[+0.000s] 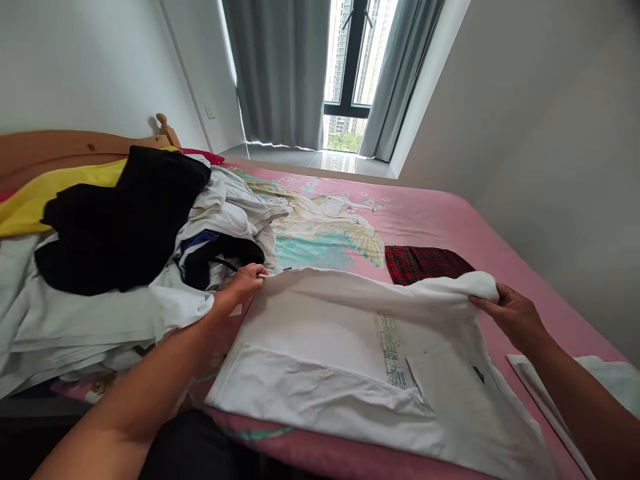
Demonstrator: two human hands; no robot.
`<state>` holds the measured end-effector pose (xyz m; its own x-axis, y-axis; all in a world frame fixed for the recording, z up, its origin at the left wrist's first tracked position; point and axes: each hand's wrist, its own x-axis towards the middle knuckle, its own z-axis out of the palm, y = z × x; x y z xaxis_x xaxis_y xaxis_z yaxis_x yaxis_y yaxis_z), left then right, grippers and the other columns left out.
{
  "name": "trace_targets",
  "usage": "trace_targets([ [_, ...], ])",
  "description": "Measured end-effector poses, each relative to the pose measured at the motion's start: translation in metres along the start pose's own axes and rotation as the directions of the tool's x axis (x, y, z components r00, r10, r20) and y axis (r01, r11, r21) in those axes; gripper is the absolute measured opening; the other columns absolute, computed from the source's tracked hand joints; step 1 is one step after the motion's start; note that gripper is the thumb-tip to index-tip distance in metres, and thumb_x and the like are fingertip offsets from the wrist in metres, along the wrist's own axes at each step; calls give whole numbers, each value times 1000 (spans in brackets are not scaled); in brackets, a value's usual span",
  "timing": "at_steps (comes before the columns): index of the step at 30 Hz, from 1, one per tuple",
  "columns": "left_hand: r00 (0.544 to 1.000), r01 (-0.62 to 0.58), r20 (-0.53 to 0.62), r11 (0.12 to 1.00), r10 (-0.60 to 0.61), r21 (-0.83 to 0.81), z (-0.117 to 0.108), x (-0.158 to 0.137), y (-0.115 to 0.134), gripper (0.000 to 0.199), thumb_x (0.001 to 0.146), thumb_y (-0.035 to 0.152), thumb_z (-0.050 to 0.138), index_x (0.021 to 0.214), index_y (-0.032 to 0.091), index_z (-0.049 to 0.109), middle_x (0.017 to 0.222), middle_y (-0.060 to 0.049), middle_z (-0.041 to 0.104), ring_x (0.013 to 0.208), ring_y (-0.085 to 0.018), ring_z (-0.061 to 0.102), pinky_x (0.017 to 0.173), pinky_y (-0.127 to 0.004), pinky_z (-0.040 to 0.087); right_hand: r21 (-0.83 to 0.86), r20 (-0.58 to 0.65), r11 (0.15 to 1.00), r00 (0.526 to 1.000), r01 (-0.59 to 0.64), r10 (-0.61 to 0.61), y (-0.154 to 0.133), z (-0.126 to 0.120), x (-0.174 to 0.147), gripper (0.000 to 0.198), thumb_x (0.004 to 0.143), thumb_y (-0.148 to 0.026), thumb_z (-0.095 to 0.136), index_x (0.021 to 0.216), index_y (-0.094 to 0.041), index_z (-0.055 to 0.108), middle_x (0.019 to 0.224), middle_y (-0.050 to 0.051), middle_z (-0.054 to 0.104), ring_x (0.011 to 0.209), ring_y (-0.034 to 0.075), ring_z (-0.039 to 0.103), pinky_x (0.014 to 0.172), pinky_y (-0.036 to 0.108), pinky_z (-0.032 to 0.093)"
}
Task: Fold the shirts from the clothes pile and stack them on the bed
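A white T-shirt [320, 320] with a printed panel lies spread on the pink bed, its near edge turned over in a long strip. My left hand [249, 280] pinches its far left corner. At the far right, my right hand [513, 307] grips a bunched part of the same shirt, thumb on the near side. Between the two hands the far edge is lifted a little off the bed. The fingertips of both hands are partly hidden by the cloth.
A big heap of clothes, with a black garment [135, 220] and a yellow one [65, 187], covers the bed's left side. A folded red plaid cloth [425, 263] lies beyond the shirt. Another white folded garment [600, 380] is at the right edge. Grey curtains [280, 73] hang by the window.
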<state>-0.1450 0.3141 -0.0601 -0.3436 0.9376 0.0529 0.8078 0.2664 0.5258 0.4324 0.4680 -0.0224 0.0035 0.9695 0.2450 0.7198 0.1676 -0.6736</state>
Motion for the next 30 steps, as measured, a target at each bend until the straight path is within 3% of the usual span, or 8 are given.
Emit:
trace_targets([
  [4,981,-192,-18,978,195,80,1,-62,-21,23,62,10,47,75,19,64,85,-3,61,83,-17,56,78,-28,44,250,197,949,970,-190,142,35,-12,-57,48,55,-45,72,99,-29,65,96,5,68,88,26,62,75,34,48],
  [8,972,-236,24,967,234,100,26,-100,-40,27,65,8,47,80,18,66,89,-6,60,87,-18,56,83,-31,45,248,515,892,831,-378,210,57,2,-103,40,56,-42,74,91,-25,67,94,8,68,88,28,63,73,34,50],
  [12,967,-251,-28,965,254,78,42,-110,-45,35,70,10,47,96,20,68,106,-7,58,103,-18,54,94,-31,43,162,351,932,902,-324,252,59,17,-113,35,58,-46,69,80,-18,68,79,5,67,73,23,61,64,30,48],
  [17,970,-235,-54,969,239,71,45,-110,-49,29,74,21,48,91,21,72,106,-7,60,102,-19,57,93,-31,45,398,67,896,980,-197,186,63,17,-113,36,62,-44,62,86,-17,64,77,2,64,72,18,58,68,28,46],
  [20,972,-213,-82,973,220,90,48,-109,-57,32,75,28,48,94,22,72,107,-7,61,101,-21,58,92,-31,46,338,177,933,982,-128,71,68,9,-128,32,61,-43,61,80,-17,62,81,3,65,80,19,59,77,31,46],
  [24,967,-226,-92,967,238,120,55,-102,-68,34,76,34,46,97,23,72,108,-8,62,102,-22,59,92,-32,46,206,458,967,888,-148,39,64,1,-144,44,60,-43,62,97,-18,61,98,8,66,95,23,60,86,36,44],
  [27,963,-242,-91,961,255,134,57,-98,-71,35,76,35,45,96,23,72,107,-7,63,100,-22,59,91,-32,47,-8,484,998,873,-68,63,50,-1,-148,64,62,-45,64,121,-22,50,107,8,64,103,25,58,95,46,37],
  [30,961,-244,-92,956,261,161,55,-98,-68,35,74,34,46,96,23,71,107,-7,63,102,-21,59,92,-30,46,-257,380,959,925,123,-17,35,3,-158,69,66,-52,62,127,-27,44,116,7,60,112,28,52,102,56,25],
])
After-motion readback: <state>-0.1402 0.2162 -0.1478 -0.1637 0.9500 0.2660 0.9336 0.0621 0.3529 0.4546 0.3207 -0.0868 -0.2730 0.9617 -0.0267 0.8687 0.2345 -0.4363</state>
